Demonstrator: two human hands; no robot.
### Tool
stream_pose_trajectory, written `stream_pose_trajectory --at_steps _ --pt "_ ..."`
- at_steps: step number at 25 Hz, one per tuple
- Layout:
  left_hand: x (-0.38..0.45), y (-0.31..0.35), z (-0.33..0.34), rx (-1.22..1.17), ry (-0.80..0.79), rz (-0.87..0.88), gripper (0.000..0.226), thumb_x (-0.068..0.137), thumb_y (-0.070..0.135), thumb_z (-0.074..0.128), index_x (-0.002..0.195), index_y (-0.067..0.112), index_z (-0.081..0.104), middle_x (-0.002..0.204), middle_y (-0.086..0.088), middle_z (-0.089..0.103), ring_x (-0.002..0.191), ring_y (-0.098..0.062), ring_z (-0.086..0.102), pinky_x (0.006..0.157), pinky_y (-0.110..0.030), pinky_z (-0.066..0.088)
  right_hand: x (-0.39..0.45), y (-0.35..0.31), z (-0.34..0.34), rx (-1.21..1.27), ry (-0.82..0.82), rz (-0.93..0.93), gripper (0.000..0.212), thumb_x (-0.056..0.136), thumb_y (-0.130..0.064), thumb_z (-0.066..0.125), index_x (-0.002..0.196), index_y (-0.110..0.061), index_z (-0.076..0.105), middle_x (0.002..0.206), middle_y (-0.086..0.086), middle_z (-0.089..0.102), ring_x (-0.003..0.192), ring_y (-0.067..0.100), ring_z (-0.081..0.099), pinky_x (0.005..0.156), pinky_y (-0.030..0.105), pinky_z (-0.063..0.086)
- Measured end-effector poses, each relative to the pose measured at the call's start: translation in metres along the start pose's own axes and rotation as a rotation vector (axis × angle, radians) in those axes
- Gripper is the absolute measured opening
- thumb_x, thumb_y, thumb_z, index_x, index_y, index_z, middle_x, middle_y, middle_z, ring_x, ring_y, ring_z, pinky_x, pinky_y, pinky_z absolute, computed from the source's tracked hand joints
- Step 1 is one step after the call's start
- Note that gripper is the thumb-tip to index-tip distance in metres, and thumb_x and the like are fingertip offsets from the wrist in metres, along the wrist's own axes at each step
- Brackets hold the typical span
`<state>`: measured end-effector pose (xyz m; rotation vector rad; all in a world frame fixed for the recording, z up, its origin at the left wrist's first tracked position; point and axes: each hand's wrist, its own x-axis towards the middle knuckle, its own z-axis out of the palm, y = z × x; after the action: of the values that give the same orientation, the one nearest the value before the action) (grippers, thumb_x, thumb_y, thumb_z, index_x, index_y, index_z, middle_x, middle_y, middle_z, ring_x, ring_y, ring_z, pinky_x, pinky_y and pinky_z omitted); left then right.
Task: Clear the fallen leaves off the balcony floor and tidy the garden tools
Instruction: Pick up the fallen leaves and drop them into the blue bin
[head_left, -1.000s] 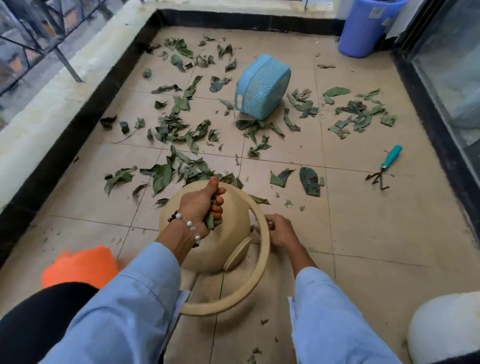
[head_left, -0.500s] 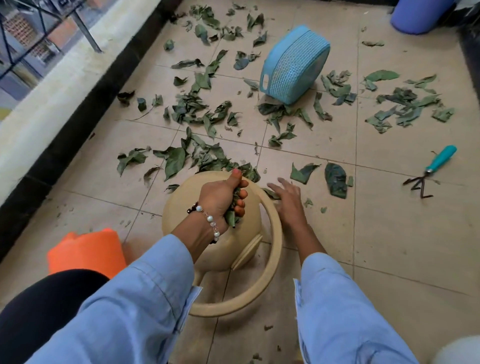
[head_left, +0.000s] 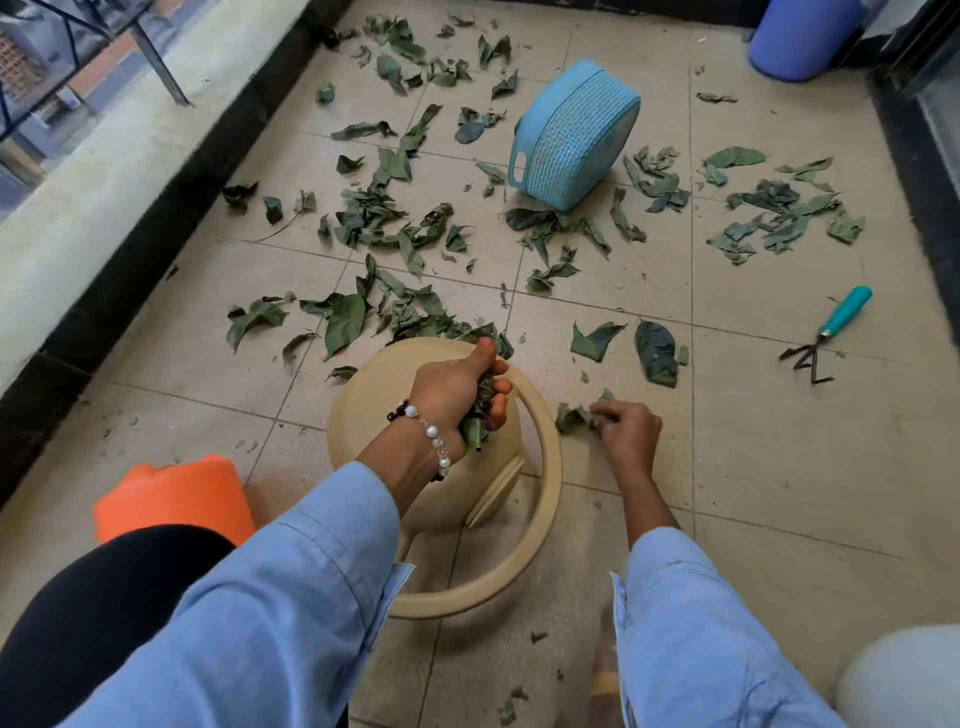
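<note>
In the middle of the frame, the left hand (head_left: 457, 387) squeezes crumpled green leaves (head_left: 480, 410) over a round tan watering can (head_left: 431, 467); the right hand (head_left: 626, 431) pinches a wrinkly leaf (head_left: 571, 417) on the smooth tile floor (head_left: 753, 467).

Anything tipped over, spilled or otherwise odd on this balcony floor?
Yes. The blue basket lies tipped on its side among scattered leaves, and the beige watering can also lies on its side. A hand rake lies loose on the tiles.
</note>
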<state>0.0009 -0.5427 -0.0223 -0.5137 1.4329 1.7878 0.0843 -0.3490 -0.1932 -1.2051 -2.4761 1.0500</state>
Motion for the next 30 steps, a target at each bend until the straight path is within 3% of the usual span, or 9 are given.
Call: stream_pose_trajectory --at_steps 3,7,11,14,16,18,22,25,30 --pt "-0.005 -0.007 0.002 -0.051 -0.045 -0.050 0.034 0.098 0.025 0.053 0.075 0.000 0.054 0.063 -0.016 0.054 0.041 -0.022 0.055 0.035 -0.025 0.048 -0.005 -0.039 -0.024 0.670 0.023 0.295 0.028 0.075 0.013 0.069 0.101 0.002 0.071 0.099 0.014 0.071 0.079 0.012 0.066 0.078 0.019 0.052" --pt "-0.003 -0.010 0.003 -0.065 -0.043 -0.025 0.031 0.101 0.028 0.048 0.083 0.003 0.054 0.065 -0.014 0.053 0.054 -0.022 0.053 0.043 -0.032 0.053 -0.028 -0.106 -0.053 0.881 -0.163 0.147 0.027 0.072 0.015 0.070 0.089 -0.006 0.072 0.090 0.010 0.072 0.084 0.018 0.068 0.084 0.028 0.055" --pt "0.002 -0.001 0.000 -0.071 -0.063 -0.001 0.046 0.091 0.048 0.057 0.096 0.002 0.062 0.083 -0.017 0.067 0.070 -0.030 0.065 0.057 -0.043 0.056 -0.073 -0.161 -0.056 0.470 -0.232 -0.138 0.024 0.077 0.008 0.067 0.097 -0.004 0.073 0.096 0.009 0.073 0.086 0.015 0.067 0.082 0.024 0.055" --pt "0.001 0.004 0.002 -0.143 -0.026 -0.014 0.037 0.088 0.040 0.066 0.084 0.003 0.062 0.083 -0.015 0.066 0.071 -0.028 0.065 0.072 -0.042 0.057 -0.091 -0.178 -0.052 0.101 -0.227 -0.482 0.027 0.084 0.000 0.054 0.102 -0.007 0.073 0.110 0.009 0.070 0.103 0.024 0.064 0.091 0.038 0.051" --pt "-0.001 0.006 0.003 -0.170 0.014 -0.005 0.028 0.090 0.027 0.066 0.082 0.002 0.061 0.082 -0.016 0.065 0.065 -0.026 0.063 0.063 -0.038 0.058 -0.079 -0.186 -0.069 -0.347 -0.421 -0.631 0.028 0.092 -0.009 0.049 0.113 -0.011 0.068 0.144 0.007 0.048 0.135 0.027 0.038 0.109 0.045 0.032" --pt "-0.006 0.009 0.007 -0.209 -0.004 0.001 0.019 0.092 0.018 0.064 0.086 0.000 0.060 0.077 -0.016 0.064 0.057 -0.025 0.061 0.046 -0.034 0.055 -0.064 -0.194 -0.095 -0.540 -0.593 -0.565 0.031 0.098 -0.021 0.049 0.126 -0.021 0.061 0.157 0.003 0.025 0.146 0.024 0.015 0.112 0.050 0.018" --pt "-0.016 0.018 0.024 -0.308 -0.062 0.017 0.014 0.096 0.009 0.055 0.086 0.000 0.056 0.062 -0.016 0.062 0.037 -0.019 0.055 0.040 -0.024 0.049 -0.042 -0.209 -0.148 -0.164 -0.611 -0.441 0.023 0.095 -0.019 0.057 0.114 -0.015 0.069 0.116 0.004 0.067 0.113 0.018 0.058 0.096 0.036 0.046" --pt "-0.014 0.015 0.024 -0.269 -0.067 -0.024 0.014 0.097 0.006 0.049 0.084 0.002 0.055 0.048 -0.013 0.059 0.029 -0.015 0.047 0.035 -0.017 0.042 -0.015 -0.215 -0.162 -0.667 -0.638 -0.530 0.025 0.095 -0.020 0.056 0.114 -0.013 0.068 0.112 0.005 0.068 0.103 0.022 0.062 0.089 0.032 0.048" --pt "-0.010 0.008 0.020 -0.136 -0.056 0.062 0.029 0.091 -0.009 0.038 0.095 0.007 0.063 0.077 -0.019 0.063 0.039 -0.018 0.053 0.038 -0.018 0.042 0.016 -0.189 -0.129 -1.077 -0.879 -0.683 0.033 0.095 -0.024 0.056 0.126 -0.013 0.060 0.119 0.007 0.065 0.107 0.026 0.058 0.087 0.028 0.041"
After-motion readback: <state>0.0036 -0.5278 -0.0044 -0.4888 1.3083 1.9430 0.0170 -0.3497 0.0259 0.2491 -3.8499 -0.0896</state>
